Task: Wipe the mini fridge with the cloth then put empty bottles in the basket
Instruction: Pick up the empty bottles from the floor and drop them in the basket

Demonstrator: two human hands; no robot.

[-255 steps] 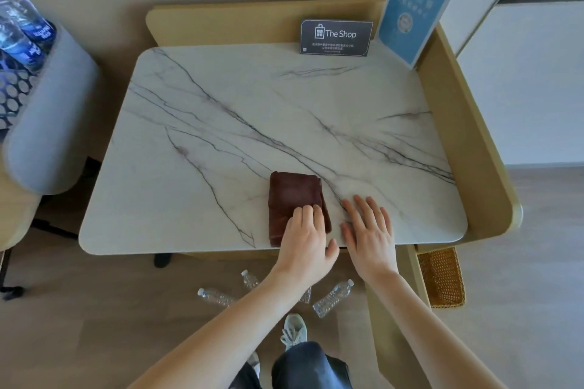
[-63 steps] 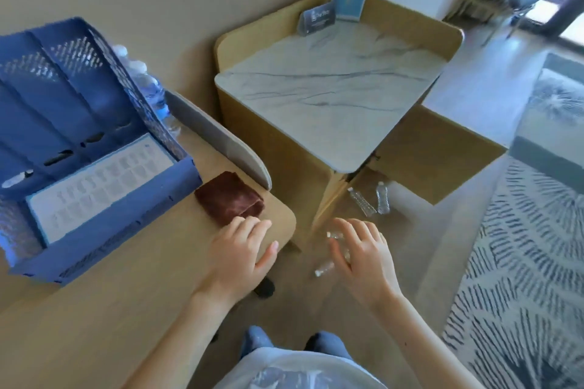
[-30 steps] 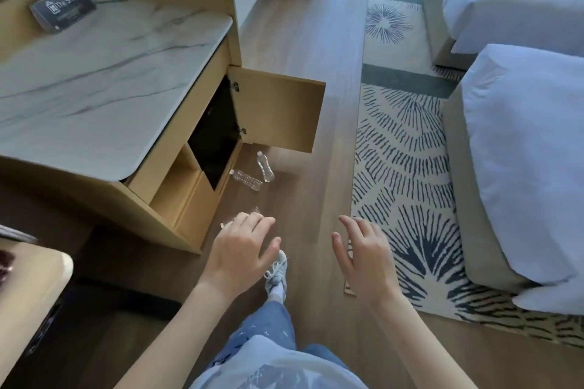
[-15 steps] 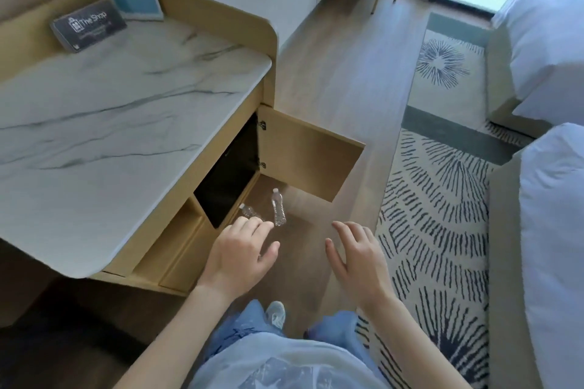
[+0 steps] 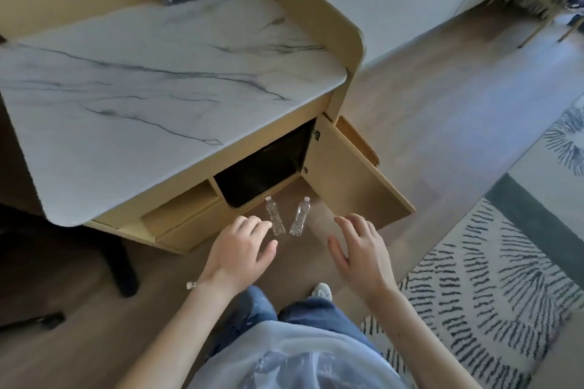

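Left hand (image 5: pixel 241 249) and right hand (image 5: pixel 360 254) hover empty, fingers relaxed, over two clear plastic bottles (image 5: pixel 274 218) on the floor (image 5: pixel 410 88), seemingly poised to collect.

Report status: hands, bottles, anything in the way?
Left hand open, empty; right hand open, empty. Two bottles lie on floor, ungripped. Open cabinet door stands between them and basket.

The counter (image 5: pixel 158 88) is white marble-look stone with grey veins, smooth with a soft sheen, set on a cabinet (image 5: pixel 347 180) of pale matt wood. The mini fridge (image 5: pixel 265 170) front is black and smooth. The 2 bottles (image 5: pixel 274 218) (image 5: pixel 299 217) are clear ribbed plastic on a brown wood-grain floor (image 5: pixel 442 88). The basket (image 5: pixel 357 142) looks like woven wicker; the rug (image 5: pixel 505 262) is flat woven cloth.
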